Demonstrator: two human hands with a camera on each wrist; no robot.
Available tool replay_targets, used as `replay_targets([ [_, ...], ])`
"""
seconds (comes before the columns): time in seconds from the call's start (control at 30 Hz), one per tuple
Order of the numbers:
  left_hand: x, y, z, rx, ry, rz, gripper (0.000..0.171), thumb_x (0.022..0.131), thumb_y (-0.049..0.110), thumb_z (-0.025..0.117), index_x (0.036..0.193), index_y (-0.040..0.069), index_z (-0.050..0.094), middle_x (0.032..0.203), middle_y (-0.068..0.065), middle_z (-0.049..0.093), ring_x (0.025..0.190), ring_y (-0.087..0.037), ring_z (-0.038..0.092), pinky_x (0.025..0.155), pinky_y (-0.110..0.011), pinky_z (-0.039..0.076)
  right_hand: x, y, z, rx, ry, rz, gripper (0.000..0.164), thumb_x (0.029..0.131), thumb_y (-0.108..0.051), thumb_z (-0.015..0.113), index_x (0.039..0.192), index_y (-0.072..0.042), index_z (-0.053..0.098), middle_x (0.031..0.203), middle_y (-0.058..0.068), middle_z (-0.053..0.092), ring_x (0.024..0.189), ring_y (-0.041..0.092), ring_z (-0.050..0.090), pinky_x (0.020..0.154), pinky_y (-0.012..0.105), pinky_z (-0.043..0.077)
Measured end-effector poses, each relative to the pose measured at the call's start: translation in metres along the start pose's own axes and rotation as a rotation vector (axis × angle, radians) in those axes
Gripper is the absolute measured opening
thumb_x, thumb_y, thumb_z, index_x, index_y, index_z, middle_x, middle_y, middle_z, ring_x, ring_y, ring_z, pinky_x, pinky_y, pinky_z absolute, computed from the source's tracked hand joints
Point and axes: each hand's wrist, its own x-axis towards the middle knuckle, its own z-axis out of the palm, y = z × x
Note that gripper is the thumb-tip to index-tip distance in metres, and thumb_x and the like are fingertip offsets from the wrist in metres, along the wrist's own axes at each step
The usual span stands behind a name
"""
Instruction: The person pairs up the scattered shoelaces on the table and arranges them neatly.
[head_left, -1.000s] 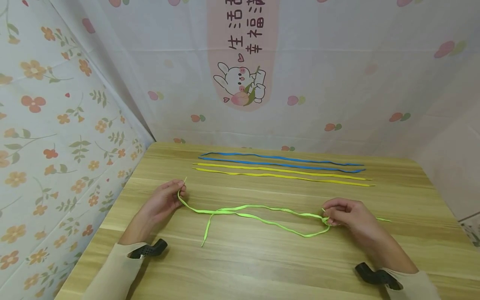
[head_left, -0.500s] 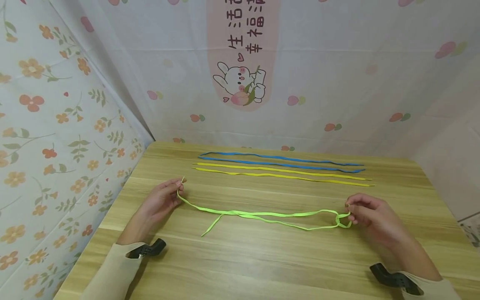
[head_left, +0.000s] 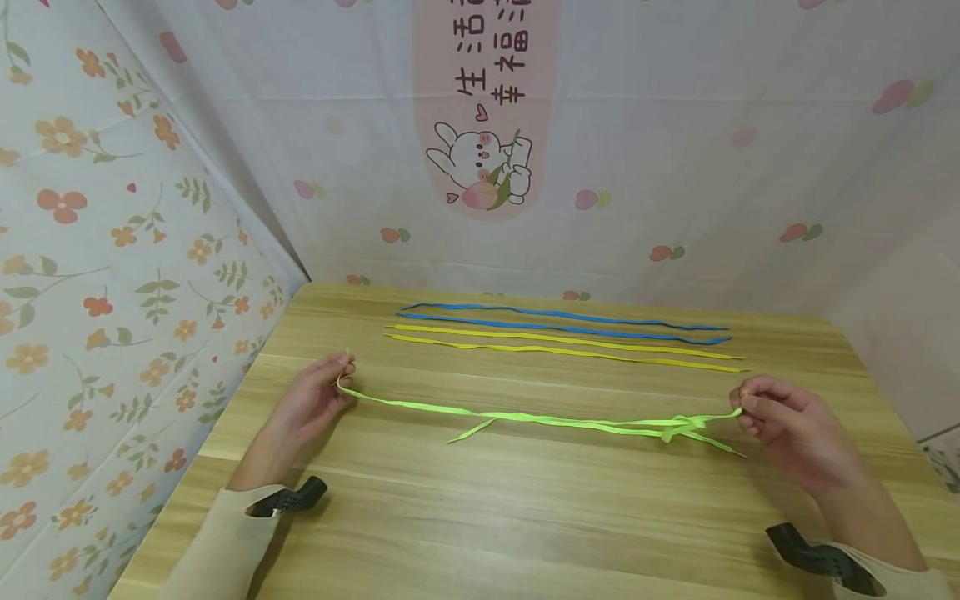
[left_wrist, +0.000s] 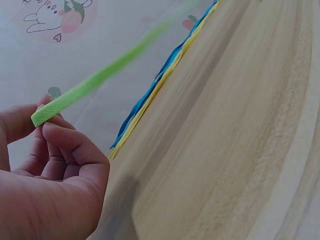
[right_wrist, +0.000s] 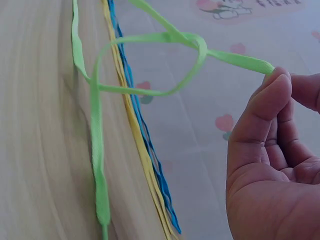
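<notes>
Neon green shoelace (head_left: 427, 407) stretches between both hands, lifted over the table. At the left, my left hand (head_left: 311, 400) pinches one end between thumb and fingertips. My right hand (head_left: 802, 429) pinches the opposite end the same way. Near the right hand sits a loose knot (head_left: 678, 427); the right wrist view shows open loops of green lace (right_wrist: 150, 92) crossing there. One free tip hangs out beside the knot, and another green tail (head_left: 471, 431) sticks out left of the middle. I cannot tell whether this is one lace or two.
Two strands of blue lace (head_left: 555, 313) lie along the table's back, with two yellow laces (head_left: 562, 337) just in front of them. A printed cloth (head_left: 637, 150) hangs behind the wooden table (head_left: 480, 517), and a floral cloth (head_left: 97, 258) on the left.
My right hand has moved right, drawing the green lace out straighter and narrowing its loops around the knot. My left hand has shifted slightly left, still pinching its end.
</notes>
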Motion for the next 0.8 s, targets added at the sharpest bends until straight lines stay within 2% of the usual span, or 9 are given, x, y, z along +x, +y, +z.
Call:
replay_targets([
  [0.3,-0.001,0.003,-0.008,-0.082,-0.019,0.045,0.029,0.119,0.008,0.044,0.105,0.008,0.069,0.092,0.003,0.066,0.079,-0.006,0.054,0.069,-0.017,0.04,-0.011,-0.009,-0.014,0.08,0.048,-0.036,0.053,0.11,0.02,0.023,0.115,0.003,0.073,0.111,0.011,0.075,0.09,0.015,0.071,0.078,0.023,0.058],
  [0.43,-0.001,0.003,-0.011,-0.084,-0.013,0.059,0.03,0.119,0.008,0.046,0.104,0.009,0.072,0.093,0.002,0.068,0.08,-0.007,0.056,0.072,-0.019,0.044,-0.014,-0.016,-0.018,0.07,0.038,-0.056,0.053,0.11,0.019,0.021,0.116,0.004,0.072,0.114,0.011,0.074,0.092,0.015,0.072,0.078,0.022,0.058],
  [0.63,0.004,-0.002,-0.002,0.075,0.05,0.034,0.034,0.117,0.003,0.047,0.097,0.013,0.074,0.092,0.003,0.07,0.082,-0.007,0.063,0.077,-0.021,0.053,-0.005,-0.03,-0.013,0.067,-0.039,-0.125,0.052,0.108,0.023,0.018,0.119,0.011,0.068,0.119,0.014,0.072,0.101,0.02,0.072,0.084,0.027,0.059],
  [0.8,0.006,-0.005,0.011,0.209,0.029,0.002,0.032,0.116,0.003,0.048,0.097,0.013,0.072,0.093,0.002,0.071,0.087,-0.008,0.065,0.081,-0.024,0.055,0.011,-0.047,0.002,-0.011,-0.035,-0.172,0.047,0.107,0.025,0.022,0.118,0.014,0.067,0.116,0.014,0.071,0.101,0.02,0.072,0.083,0.027,0.061],
])
